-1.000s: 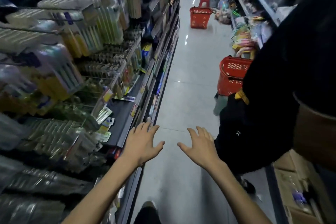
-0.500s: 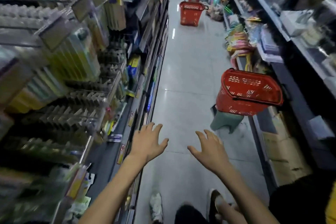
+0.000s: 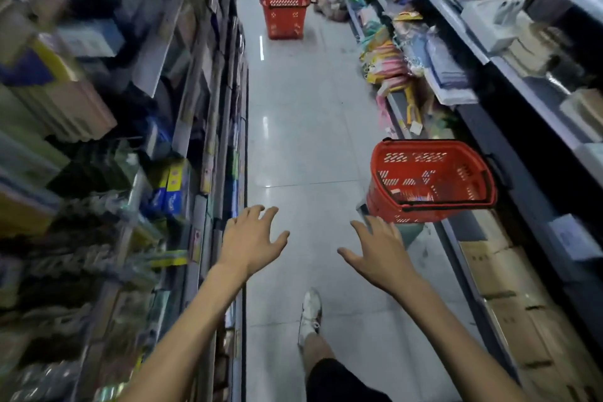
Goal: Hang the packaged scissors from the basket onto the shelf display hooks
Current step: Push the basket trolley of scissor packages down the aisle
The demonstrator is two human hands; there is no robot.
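Glossy tiled floor (image 3: 303, 127), perforated red plastic basket (image 3: 427, 157), matt cardboard boxes (image 3: 509, 297)

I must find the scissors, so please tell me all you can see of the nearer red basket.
The nearer red basket is slotted plastic, with a black handle folded down on its rim. It stands tilted on a greenish stool beside the right-hand shelves. Its contents are blurred. The right hand is close but does not touch it.
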